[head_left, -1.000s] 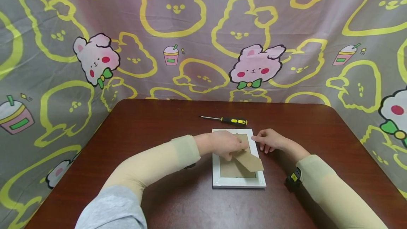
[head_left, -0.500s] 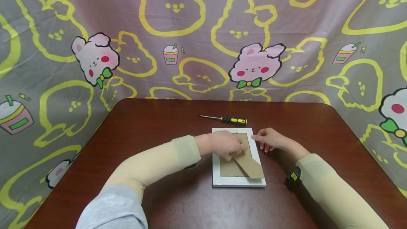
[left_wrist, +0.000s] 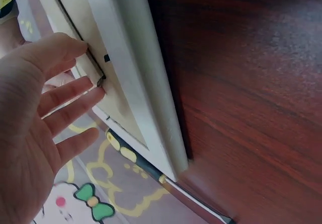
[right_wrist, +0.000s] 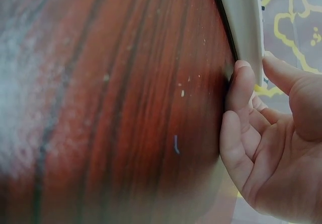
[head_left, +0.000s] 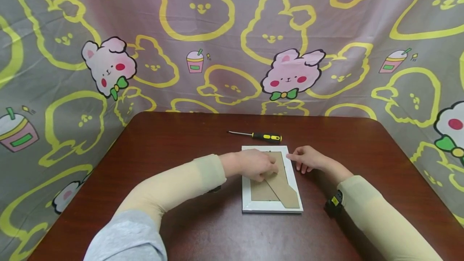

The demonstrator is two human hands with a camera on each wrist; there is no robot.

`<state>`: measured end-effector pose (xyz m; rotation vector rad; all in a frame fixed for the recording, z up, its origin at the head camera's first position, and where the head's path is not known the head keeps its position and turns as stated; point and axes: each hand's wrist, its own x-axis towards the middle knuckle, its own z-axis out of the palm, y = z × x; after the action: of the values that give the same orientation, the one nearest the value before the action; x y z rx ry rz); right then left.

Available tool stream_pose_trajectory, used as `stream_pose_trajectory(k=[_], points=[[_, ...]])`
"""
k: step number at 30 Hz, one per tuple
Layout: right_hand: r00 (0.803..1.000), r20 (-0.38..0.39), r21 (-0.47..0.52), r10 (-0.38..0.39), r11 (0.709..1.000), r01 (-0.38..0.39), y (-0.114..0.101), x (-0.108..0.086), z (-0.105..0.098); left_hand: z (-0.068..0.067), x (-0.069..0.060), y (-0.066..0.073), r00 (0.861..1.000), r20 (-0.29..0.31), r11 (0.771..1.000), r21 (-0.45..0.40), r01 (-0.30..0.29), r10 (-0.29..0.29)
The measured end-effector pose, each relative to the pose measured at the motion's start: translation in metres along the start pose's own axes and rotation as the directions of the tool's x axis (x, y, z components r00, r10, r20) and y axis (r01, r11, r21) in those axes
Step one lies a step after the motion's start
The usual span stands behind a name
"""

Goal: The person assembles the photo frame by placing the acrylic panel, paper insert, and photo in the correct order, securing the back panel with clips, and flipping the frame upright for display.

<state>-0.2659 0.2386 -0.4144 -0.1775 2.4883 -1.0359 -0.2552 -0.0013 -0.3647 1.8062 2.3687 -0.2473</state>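
Note:
A white picture frame (head_left: 246, 206) lies back side up on the table, with a brown backing board (head_left: 258, 194) inside its border. A brown easel stand (head_left: 284, 194) lies slantwise over the board, its wide end resting across the frame's lower right border. My left hand (head_left: 257, 165) holds the stand's narrow upper end; in the left wrist view the thumb (left_wrist: 75, 45) touches one edge and the fingertips lie around the end. My right hand (head_left: 308, 159) pinches the frame's right edge near the top, thumb (right_wrist: 282, 73) above and index finger against the side.
A screwdriver (head_left: 266, 137) with a black and yellow handle lies just beyond the frame, its tip to the left. The dark red wooden table (head_left: 181, 132) ends at a patterned cloth (head_left: 232, 51) behind and at both sides.
The stand's wide end has come down from a raised tilt to lie nearly flat on the frame, its end shifting toward me. The left hand has drawn slightly left; the right hand has stayed.

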Motion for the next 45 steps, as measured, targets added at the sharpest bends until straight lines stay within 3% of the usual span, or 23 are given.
stream_pose_trajectory(k=[4,6,9,12,16,22,30,45], points=[[1.000,0.000,0.013,-0.007,1.000,0.007,-0.001,0.000,0.001,-0.001,-0.015,-0.014,0.992,-0.034,0.992,-0.045,0.119,-0.120],[1.000,-0.002,0.016,-0.010,1.000,0.010,-0.001,0.000,0.002,-0.001,-0.026,-0.025,0.975,-0.060,0.977,-0.045,0.210,-0.213],[1.000,-0.006,0.017,-0.012,1.000,0.012,0.000,0.000,0.001,0.001,-0.042,-0.039,0.939,-0.091,0.943,-0.051,0.329,-0.333],[1.000,-0.008,0.016,-0.013,1.000,0.013,0.001,-0.001,0.000,0.007,-0.055,-0.044,0.914,-0.081,0.916,-0.104,0.389,-0.397],[1.000,-0.007,0.020,-0.015,1.000,0.015,0.002,-0.001,0.000,0.018,-0.062,-0.033,0.913,-0.031,0.902,-0.173,0.395,-0.406],[1.000,-0.011,0.021,-0.014,1.000,0.015,0.001,-0.001,0.000,0.031,-0.059,-0.011,0.919,0.051,0.890,-0.234,0.391,-0.390],[1.000,-0.010,0.031,-0.010,0.999,0.011,0.000,-0.002,0.002,0.041,-0.050,-0.001,0.911,0.114,0.881,-0.231,0.412,-0.397],[1.000,-0.017,0.022,-0.022,1.000,0.022,-0.001,-0.003,0.000,0.042,-0.041,0.009,0.870,0.224,0.847,-0.220,0.484,-0.439]])
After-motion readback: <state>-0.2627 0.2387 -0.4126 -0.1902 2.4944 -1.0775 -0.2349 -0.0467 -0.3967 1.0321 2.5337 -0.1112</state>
